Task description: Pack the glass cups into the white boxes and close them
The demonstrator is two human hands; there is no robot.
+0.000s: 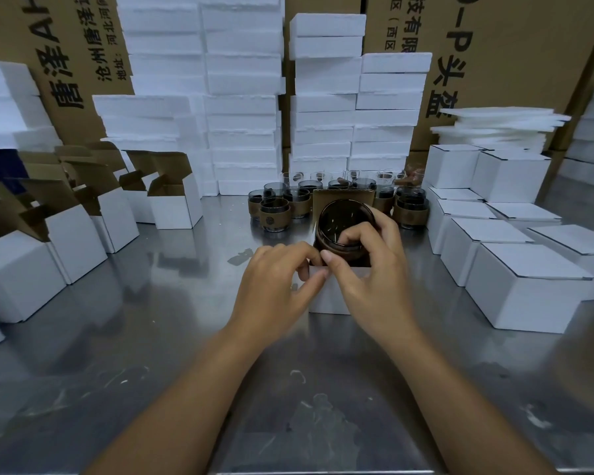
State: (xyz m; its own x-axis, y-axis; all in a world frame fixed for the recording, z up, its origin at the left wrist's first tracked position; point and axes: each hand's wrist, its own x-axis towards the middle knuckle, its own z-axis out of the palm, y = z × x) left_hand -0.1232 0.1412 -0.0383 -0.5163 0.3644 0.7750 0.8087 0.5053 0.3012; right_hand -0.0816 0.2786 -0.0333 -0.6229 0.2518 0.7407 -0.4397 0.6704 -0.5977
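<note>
Glass cup (336, 221) sits down inside the open white box (326, 296) at the middle of the tabletop (186, 337), with the back flap standing up behind it. Your right hand (367, 269) curls over the cup's near rim, fingers hooked inside it. Your left hand (275, 279) pinches the box's near wall at its 7 o'clock corner. Spare cups (275, 214) cluster at 12 o'clock, just behind the box. Closed boxes (525, 286) stand at 3 o'clock and open boxes (175, 207) at 9 o'clock.
</note>
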